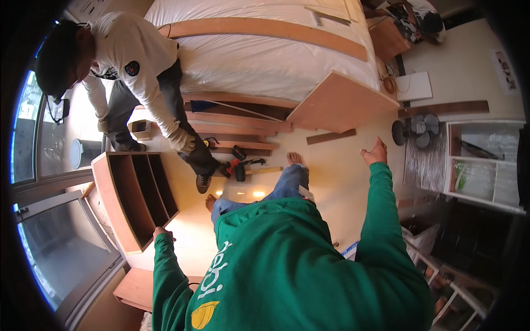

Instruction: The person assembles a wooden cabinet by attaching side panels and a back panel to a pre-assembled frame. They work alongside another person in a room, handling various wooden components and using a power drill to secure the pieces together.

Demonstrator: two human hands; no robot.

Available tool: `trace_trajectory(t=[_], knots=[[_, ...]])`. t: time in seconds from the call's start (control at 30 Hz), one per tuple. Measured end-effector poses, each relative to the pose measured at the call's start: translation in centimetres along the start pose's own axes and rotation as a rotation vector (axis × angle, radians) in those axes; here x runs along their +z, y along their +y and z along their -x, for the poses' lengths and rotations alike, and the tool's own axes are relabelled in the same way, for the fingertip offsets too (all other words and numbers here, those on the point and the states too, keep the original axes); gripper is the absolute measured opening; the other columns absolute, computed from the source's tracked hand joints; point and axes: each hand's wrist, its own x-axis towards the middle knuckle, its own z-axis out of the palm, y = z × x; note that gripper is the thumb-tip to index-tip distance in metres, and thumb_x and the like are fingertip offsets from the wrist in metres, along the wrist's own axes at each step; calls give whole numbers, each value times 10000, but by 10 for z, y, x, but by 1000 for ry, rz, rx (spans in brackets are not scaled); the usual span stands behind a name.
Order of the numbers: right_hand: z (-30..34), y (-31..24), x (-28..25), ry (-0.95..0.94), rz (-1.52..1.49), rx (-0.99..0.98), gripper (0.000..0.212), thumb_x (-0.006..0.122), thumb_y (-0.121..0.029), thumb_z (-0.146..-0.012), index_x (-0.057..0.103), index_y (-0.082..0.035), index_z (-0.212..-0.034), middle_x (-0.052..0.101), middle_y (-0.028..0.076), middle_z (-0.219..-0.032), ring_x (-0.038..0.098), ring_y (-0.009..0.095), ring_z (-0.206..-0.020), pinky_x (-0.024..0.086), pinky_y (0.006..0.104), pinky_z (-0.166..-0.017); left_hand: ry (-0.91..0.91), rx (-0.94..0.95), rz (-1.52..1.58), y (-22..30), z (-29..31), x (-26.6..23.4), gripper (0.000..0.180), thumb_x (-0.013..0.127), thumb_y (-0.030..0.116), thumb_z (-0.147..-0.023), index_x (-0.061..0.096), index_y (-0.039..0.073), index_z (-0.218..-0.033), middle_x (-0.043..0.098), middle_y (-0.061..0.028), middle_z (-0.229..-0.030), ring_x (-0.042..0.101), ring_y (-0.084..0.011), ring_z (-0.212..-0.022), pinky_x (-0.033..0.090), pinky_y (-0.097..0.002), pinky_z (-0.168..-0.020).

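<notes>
My right hand (376, 153) is held out over the floor on the right, thumb and fingers apart, with nothing in it. My left hand (164, 233) is low beside the near corner of a wooden shelf unit (132, 204). Its fingers look partly curled and are too small to make out, and I cannot tell whether it touches the unit. The unit has several dark compartments. Ahead of my bare feet, a red and black cordless drill (238, 160) lies on the floor beside another person's shoe. That person, in a white top and work gloves (181, 140), leans over at the left.
A plastic-covered bed (237, 60) carries a long wooden board (265, 28). A brown panel (342, 105) leans against it, with several planks (232, 118) along its foot. A fan (422, 131) and a white shelf frame (486, 165) stand right. Another person sits at the far right.
</notes>
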Motion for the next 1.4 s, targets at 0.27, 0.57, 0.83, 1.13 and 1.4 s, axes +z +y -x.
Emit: trace_trajectory(t=[0.27, 0.57, 0.83, 1.13, 1.4], knots=[[-278, -13, -2, 103, 242, -402, 1078, 841, -460, -581, 320, -64, -1437, 398, 217, -1426, 373, 367, -1326, 354, 488, -1068, 105, 734, 518, 241, 252, 116, 321, 686, 140, -690, 650, 108, -1007, 626, -197, -1116, 562, -350, -1119, 444, -388, -969], [-370, -12, 33, -525, 336, -617, 484, 802, -192, -685, 653, -31, -1116, 698, 173, -1016, 677, 316, -922, 537, 398, -835, 62, 200, 603, 216, 380, 169, 390, 674, 333, -830, 656, 70, -1117, 665, -151, -1121, 640, -295, -1034, 512, -380, -915], [-323, 28, 47, -720, 409, -925, 443, 785, -156, -655, 612, 113, -961, 659, 288, -932, 656, 395, -909, 514, 423, -809, -43, 112, 651, 233, 409, 226, 349, 657, 336, -834, 676, 87, -1078, 688, -166, -1044, 663, -314, -951, 518, -392, -869], [-121, -100, -70, -851, 455, -1316, 374, 612, -130, -668, 660, 41, -997, 655, 260, -809, 646, 426, -794, 530, 423, -722, 200, 475, 745, 242, 399, 163, 818, 742, 522, -732, 457, 66, -1349, 458, -249, -1361, 477, -379, -1227, 409, -437, -1021], [79, -185, -93, -878, 623, -1763, 530, 609, -117, -639, 592, -23, -1161, 653, 240, -914, 636, 400, -797, 529, 475, -731, 562, 1049, 675, 187, 464, 59, 848, 833, 323, -616, 453, 151, -1355, 497, -126, -1332, 514, -324, -1161, 449, -426, -965]])
